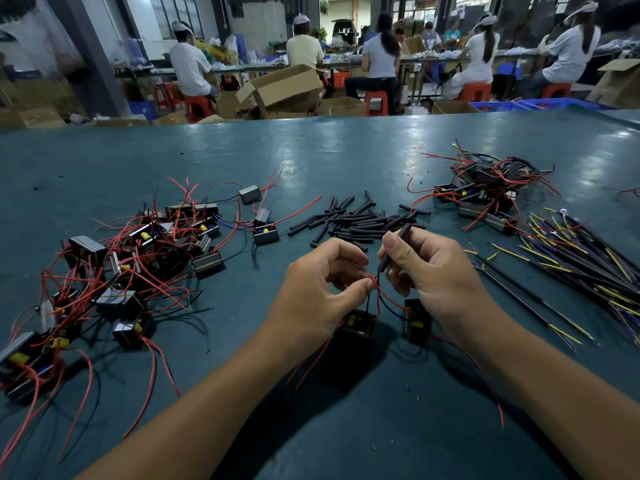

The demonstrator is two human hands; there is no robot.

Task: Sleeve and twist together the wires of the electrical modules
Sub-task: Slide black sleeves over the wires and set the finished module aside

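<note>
Head view: teal worktable (311, 150) fills mid-frame, with a module pile (114, 268) at left. At lower centre, the right hand (440, 271) grips a black sleeve (393, 249); the left hand (311, 292) pinches red wire (384, 293) above two modules (358, 323).

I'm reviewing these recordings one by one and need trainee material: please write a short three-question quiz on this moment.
1. True or false: the right hand holds a black sleeve.
2. What does the left hand pinch? A) a yellow cable B) wires from the two modules C) a cardboard box
3. Where does the pile of loose sleeves lie relative to the hands?

Key
1. True; it is gripped between thumb and fingers.
2. B; the red and black wires run down to the left module and right module.
3. Just beyond the hands on the table.
</note>
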